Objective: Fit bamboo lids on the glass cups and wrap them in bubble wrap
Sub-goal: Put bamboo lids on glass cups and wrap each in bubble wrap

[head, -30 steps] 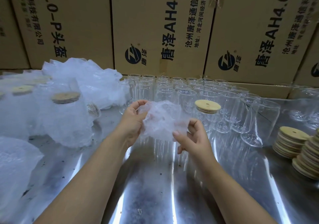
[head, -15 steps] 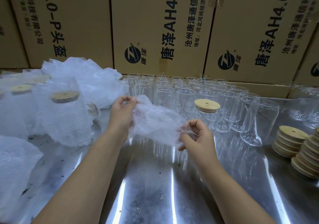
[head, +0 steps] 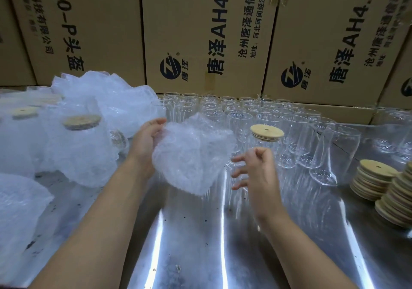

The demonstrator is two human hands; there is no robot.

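My left hand (head: 146, 140) grips the left edge of a clear bubble wrap sheet (head: 191, 155), which hangs spread out above the steel table (head: 194, 244). My right hand (head: 256, 166) hovers just right of the sheet with loosely curled fingers and touches nothing. Behind it stands a glass cup with a bamboo lid (head: 266, 132) fitted on top. Several bare glass cups (head: 296, 137) fill the rows around and behind it. Loose bamboo lids (head: 376, 180) are stacked at the right.
Wrapped cups with lids (head: 81, 146) stand at the left beside a heap of bubble wrap (head: 104, 97). More wrap (head: 17, 210) lies at the near left. Cardboard boxes (head: 200, 32) wall off the back. A second lid stack (head: 399, 201) sits at the right edge.
The right hand has let go of the bubble wrap and drawn slightly right. The sheet now hangs open from the left hand alone, which has moved left and up.
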